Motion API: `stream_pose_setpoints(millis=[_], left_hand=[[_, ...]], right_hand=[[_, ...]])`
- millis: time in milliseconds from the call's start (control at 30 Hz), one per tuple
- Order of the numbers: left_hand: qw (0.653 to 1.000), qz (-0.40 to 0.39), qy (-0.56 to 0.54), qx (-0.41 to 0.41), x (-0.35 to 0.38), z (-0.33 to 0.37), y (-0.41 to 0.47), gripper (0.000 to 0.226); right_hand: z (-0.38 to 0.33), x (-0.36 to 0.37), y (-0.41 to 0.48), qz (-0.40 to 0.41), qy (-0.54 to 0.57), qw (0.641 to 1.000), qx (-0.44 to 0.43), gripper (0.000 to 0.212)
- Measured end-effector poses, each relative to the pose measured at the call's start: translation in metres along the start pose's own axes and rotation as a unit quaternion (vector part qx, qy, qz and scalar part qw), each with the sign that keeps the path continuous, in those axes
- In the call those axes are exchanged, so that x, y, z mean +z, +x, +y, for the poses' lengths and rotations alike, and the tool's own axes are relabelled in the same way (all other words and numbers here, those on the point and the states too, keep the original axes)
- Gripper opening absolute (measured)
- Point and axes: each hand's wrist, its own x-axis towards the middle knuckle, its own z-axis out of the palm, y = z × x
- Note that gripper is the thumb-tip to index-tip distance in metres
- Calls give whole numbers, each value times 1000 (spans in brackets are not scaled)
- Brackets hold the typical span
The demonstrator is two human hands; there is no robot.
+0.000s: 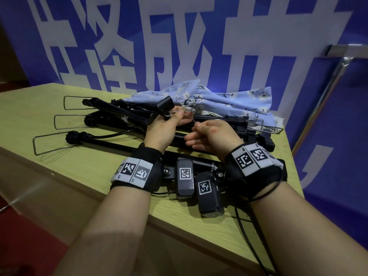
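My left hand [162, 129] is over a pile of black folded stands [111, 120] on a wooden table [29, 116]. Its fingers pinch a bundle of short clear plastic tubes [185, 112]. My right hand [215, 135] is close beside it with curled fingers, and its fingertips pinch a thin piece by the tubes; what that piece is cannot be told. Both wrists wear black bands with square code tags.
A blue flowered cloth [219, 100] lies crumpled behind the hands. Wire loops [53, 144] stick out of the stands to the left. Two black tagged boxes [207, 192] with cables lie near the front edge. A blue banner hangs behind; a metal frame [328, 76] stands at right.
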Motion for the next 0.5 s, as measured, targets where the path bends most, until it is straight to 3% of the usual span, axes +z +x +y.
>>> stream_pose_setpoints(millis=[500], left_hand=[[1000,-16,-15,1,-3,-6,5,26]], right_hand=[[2,-2,3,20,-25,999,-14,20]])
